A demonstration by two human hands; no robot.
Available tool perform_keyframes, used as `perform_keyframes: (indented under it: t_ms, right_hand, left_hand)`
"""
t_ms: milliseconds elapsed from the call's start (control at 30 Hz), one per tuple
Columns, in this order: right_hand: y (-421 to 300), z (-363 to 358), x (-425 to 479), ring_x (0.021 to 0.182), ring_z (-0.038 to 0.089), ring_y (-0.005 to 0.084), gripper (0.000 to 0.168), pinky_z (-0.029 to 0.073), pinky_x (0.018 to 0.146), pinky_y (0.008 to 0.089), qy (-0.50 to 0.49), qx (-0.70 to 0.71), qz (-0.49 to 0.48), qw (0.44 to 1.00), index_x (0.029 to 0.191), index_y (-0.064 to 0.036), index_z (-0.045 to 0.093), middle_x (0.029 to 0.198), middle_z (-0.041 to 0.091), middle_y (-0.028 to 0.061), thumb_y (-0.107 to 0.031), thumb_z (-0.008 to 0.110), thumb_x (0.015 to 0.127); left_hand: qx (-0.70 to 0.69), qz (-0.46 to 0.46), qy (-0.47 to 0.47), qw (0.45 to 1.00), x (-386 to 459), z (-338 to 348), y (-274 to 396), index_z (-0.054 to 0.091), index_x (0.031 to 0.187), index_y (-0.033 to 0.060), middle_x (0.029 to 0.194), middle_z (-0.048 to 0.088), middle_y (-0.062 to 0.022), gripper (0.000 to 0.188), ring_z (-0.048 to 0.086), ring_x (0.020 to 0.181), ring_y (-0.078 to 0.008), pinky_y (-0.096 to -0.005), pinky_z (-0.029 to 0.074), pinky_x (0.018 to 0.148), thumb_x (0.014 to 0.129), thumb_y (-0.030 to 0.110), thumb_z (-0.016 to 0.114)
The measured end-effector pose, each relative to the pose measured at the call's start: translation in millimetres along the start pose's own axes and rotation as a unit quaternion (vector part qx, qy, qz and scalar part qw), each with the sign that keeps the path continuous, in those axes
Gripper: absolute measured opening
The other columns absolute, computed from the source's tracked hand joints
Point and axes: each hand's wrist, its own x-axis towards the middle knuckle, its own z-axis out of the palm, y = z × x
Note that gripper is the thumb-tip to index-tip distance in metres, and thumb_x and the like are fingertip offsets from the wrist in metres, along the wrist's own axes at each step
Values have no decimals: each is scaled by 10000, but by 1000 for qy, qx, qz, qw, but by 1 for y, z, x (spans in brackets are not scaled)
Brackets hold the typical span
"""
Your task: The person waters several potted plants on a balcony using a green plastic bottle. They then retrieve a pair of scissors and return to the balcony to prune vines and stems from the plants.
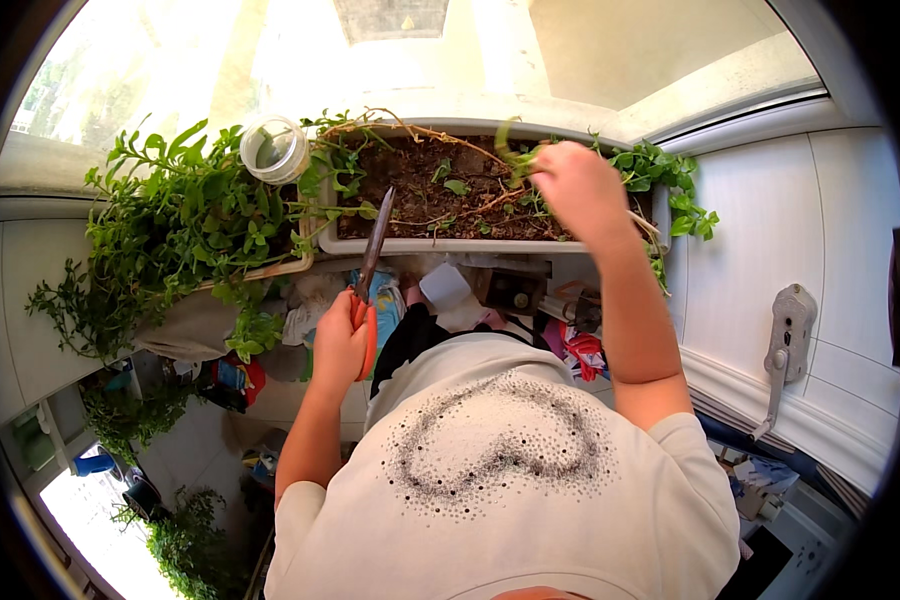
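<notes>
My left hand [337,346] grips the orange handles of a pair of scissors [376,238], whose blades look closed and point up at the front rim of a planter box. The long planter box [457,246] holds dark soil [405,176] with a few loose leaves and thin stems on it. Above its right part, my right hand [581,184] pinches a green plant cutting [521,161], blurred by motion. A long brown bare stem [435,135] arches over the soil towards that hand. Leafy shoots [645,169] hang over the planter's right end.
A second planter, full of bushy green plants [195,202], adjoins on the left. A clear plastic jar [274,150] stands among its leaves. Below the planters lie bags and a white container [445,287]. A crank handle [787,337] is mounted on the right wall; window glass rises behind.
</notes>
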Motion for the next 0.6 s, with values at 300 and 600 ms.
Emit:
perform_keyframes:
  t_ms: [300, 600]
  right_hand:
    - [90, 48, 11, 853, 611, 329, 250, 491, 722, 431, -88, -78, 166, 979, 935, -49, 642, 884, 648, 139, -226, 684, 763]
    - [-67, 40, 14, 904, 617, 276, 296, 505, 757, 385, -84, 42, -93, 991, 977, -87, 653, 961, 643, 95, -298, 667, 770]
  left_hand:
    - [27, 8, -2, 1000, -1, -4, 7, 538, 990, -12, 812, 606, -186, 225, 586, 750, -345, -360, 462, 681, 787, 75, 580]
    - [-114, -18, 60, 991, -16, -13, -30, 546, 892, 18, 658, 502, 24, 104, 447, 569, -57, -211, 371, 521, 797, 33, 586]
